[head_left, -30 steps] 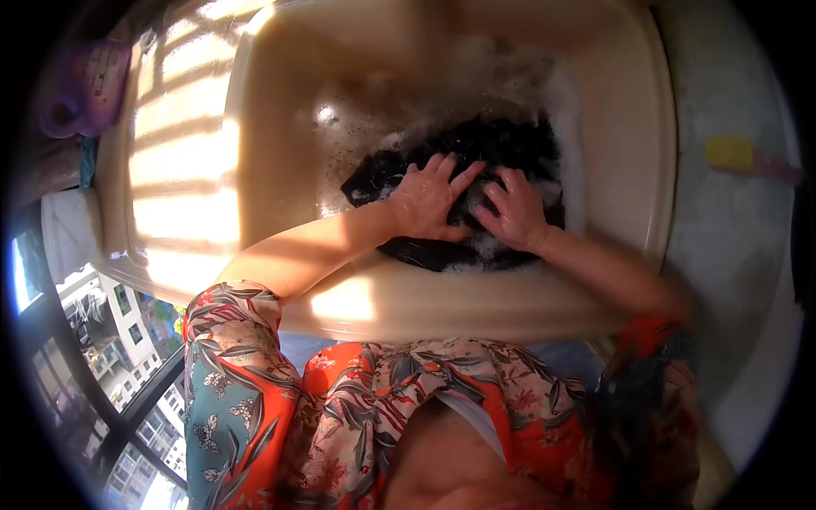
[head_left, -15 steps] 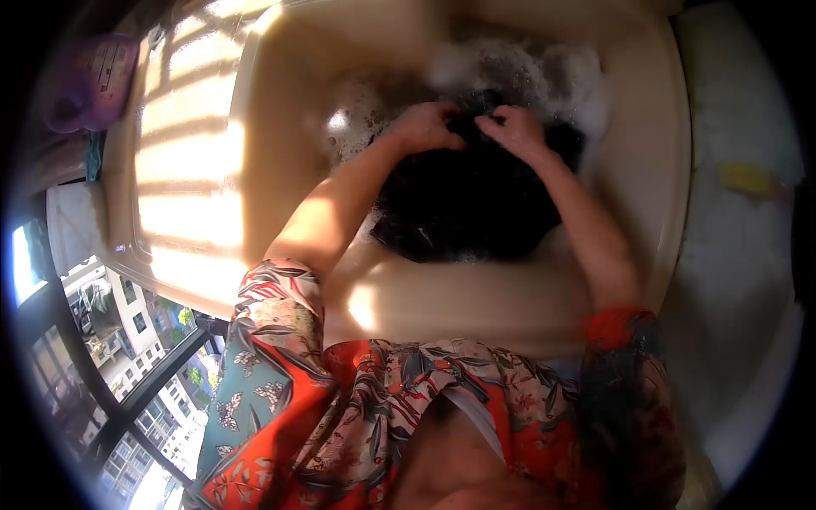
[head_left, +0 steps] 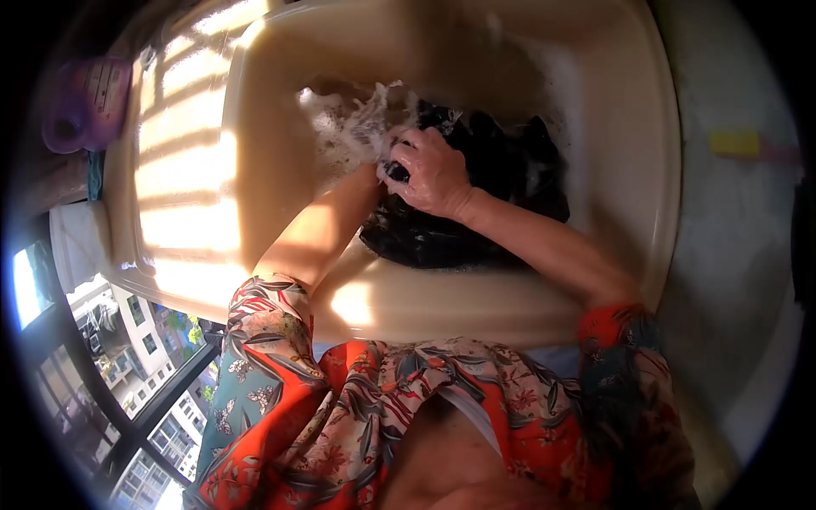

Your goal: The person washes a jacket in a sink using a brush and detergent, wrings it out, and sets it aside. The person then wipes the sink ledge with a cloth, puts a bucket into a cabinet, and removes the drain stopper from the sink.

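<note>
Bars of sunlight cross a beige tub [head_left: 626, 170] beside a window [head_left: 161, 401]. Inside, black cloth [head_left: 514, 174] lies among suds [head_left: 353, 119]. The right hand [head_left: 432, 174] curls around a fold; the left hand [head_left: 382, 175] is mostly hidden behind it, its fingers impossible to tell. The cloth looks soft, waterlogged and slippery, probably best held by bunched folds. The tub's near wall is close; foamy room opens at upper left.

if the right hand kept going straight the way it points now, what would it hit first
Probably the left hand, mostly hidden by the right hand, then the suds beyond; depth is hard to judge.
</note>
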A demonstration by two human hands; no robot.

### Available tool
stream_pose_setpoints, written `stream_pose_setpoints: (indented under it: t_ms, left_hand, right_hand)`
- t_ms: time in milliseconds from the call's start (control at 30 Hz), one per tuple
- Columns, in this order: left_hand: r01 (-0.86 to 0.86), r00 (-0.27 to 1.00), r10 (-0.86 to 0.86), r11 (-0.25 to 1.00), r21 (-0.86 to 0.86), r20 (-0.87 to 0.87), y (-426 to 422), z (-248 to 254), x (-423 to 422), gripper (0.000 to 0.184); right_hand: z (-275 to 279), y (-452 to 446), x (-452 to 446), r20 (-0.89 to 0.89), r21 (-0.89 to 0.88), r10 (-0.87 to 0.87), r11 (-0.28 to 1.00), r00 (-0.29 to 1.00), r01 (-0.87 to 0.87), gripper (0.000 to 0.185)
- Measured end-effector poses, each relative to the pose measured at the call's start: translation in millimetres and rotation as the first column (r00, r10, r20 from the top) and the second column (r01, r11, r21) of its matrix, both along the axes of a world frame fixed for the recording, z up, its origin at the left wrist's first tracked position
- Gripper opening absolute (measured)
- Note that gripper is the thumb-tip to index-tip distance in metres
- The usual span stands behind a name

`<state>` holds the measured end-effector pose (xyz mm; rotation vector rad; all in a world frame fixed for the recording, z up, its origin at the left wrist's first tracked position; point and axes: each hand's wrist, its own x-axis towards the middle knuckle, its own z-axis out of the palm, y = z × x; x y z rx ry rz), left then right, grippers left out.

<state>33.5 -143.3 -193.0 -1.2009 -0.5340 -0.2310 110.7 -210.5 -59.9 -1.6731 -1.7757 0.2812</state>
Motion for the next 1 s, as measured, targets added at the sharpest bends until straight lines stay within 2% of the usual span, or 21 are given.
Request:
stream_pose_setpoints:
  t_ms: [33, 67, 100, 133, 167, 200, 233, 267, 300, 367, 433, 467, 500, 567, 633, 767, 800, 900, 933, 967, 1000]
  left_hand:
    - [0.090, 0.872, 0.162, 0.875, 0.476, -0.462, 3, -6, -5, 0.036]
    - [0.376, 0.555, 0.504, 0.557, 0.740, -0.661, 11, 1, -10, 0.035]
    - [0.723, 0.206, 0.839, 0.216, 0.656, -0.504, 14, 9, -13, 0.033]
    - [0.765, 0.295, 0.921, -0.069, 0.641, -0.253, -3, 68, -21, 0.029]
    - [0.907, 0.343, 0.871, -0.209, 0.367, -0.352, 6, 98, -3, 0.029]
    - [0.842, 0.521, 0.849, -0.494, 0.216, -0.090, 4, 126, 2, 0.030]
    - [0.724, 0.684, 0.717, -0.690, -0.006, 0.136, 3, 150, 2, 0.032]
    - [0.600, 0.798, 0.580, -0.790, -0.128, 0.161, 6, 173, 2, 0.032]
    - [0.439, 0.898, 0.412, -0.864, -0.246, 0.156, 6, 194, 3, 0.033]
    - [0.215, 0.972, 0.148, -0.872, -0.439, 0.182, -1, 200, -1, 0.033]
    - [0.155, 0.964, -0.004, -0.802, -0.576, 0.266, -24, 177, -11, 0.033]
    - [0.119, 0.978, -0.006, -0.802, -0.585, 0.207, -33, 169, -12, 0.032]
    - [0.140, 0.978, 0.012, -0.773, -0.619, 0.206, -42, 156, -14, 0.032]
    - [0.162, 0.981, 0.042, -0.725, -0.669, 0.192, -57, 121, -18, 0.032]
    - [0.248, 0.960, 0.085, -0.698, -0.672, 0.266, -55, 77, -16, 0.030]
    - [0.432, 0.902, 0.286, -0.610, -0.665, 0.325, -24, 26, 6, 0.028]
    - [0.502, 0.865, 0.363, -0.602, -0.621, 0.347, -11, 15, 18, 0.032]
    - [0.620, 0.783, 0.453, -0.515, -0.592, 0.426, 28, 20, 49, 0.034]
    - [0.588, 0.807, 0.479, -0.601, -0.541, 0.345, 43, 27, 49, 0.034]
    - [0.554, 0.830, 0.497, -0.681, -0.478, 0.255, 61, 32, 37, 0.034]
    - [0.678, 0.730, 0.657, -0.660, -0.325, 0.189, 67, 54, 18, 0.037]
  right_hand:
    - [-10, 4, 0, 0.035, 0.019, -0.007, 1.000, 0.999, 0.007, 0.024]
    - [-19, 14, 3, 0.074, 0.047, -0.007, 0.999, 0.997, 0.003, 0.022]
    - [-30, 24, 20, 0.041, -0.043, -0.115, 0.992, 0.992, 0.117, 0.022]
    - [-53, 34, 42, 0.142, -0.202, -0.294, 0.926, 0.945, 0.318, 0.027]
    - [-56, 32, 73, 0.202, -0.320, -0.289, 0.884, 0.936, 0.342, 0.034]
    - [-56, 28, 97, 0.185, -0.565, -0.229, 0.771, 0.956, 0.295, 0.035]
    - [-70, 21, 118, 0.170, -0.557, -0.258, 0.771, 0.951, 0.309, 0.035]
    - [-60, 12, 136, 0.198, -0.448, -0.295, 0.821, 0.935, 0.354, 0.036]
    - [-41, 6, 164, 0.055, -0.570, -0.279, 0.780, 0.959, 0.259, 0.039]
    - [-46, -6, 218, 0.064, -0.396, -0.147, 0.904, 0.987, 0.161, 0.060]
    - [-45, -6, 208, -0.370, -0.772, -0.537, 0.632, 0.758, 0.070, 0.060]
    - [-58, -14, 188, -0.300, -0.696, -0.353, 0.716, 0.886, 0.049, 0.060]
    - [-71, -30, 158, -0.197, -0.620, -0.158, 0.784, 0.968, 0.002, 0.061]
    - [-17, -65, 85, 0.303, -0.428, 0.094, 0.902, 0.948, 0.048, 0.055]
    - [-21, -73, 60, 0.375, -0.373, 0.056, 0.923, 0.925, 0.095, 0.048]
    - [-98, -13, 71, 0.355, -0.641, -0.046, 0.715, 0.934, 0.279, 0.037]
    - [-118, 0, 86, 0.259, -0.629, -0.020, 0.756, 0.966, 0.184, 0.041]
    - [-76, 37, 107, 0.244, -0.705, -0.019, 0.683, 0.970, 0.191, 0.042]
    - [-52, 49, 111, 0.286, -0.743, -0.036, 0.623, 0.958, 0.245, 0.040]
    - [-54, 52, 126, 0.180, -0.702, -0.168, 0.668, 0.969, 0.246, 0.041]
    - [-67, 46, 152, 0.052, -0.666, -0.288, 0.703, 0.956, 0.248, 0.043]
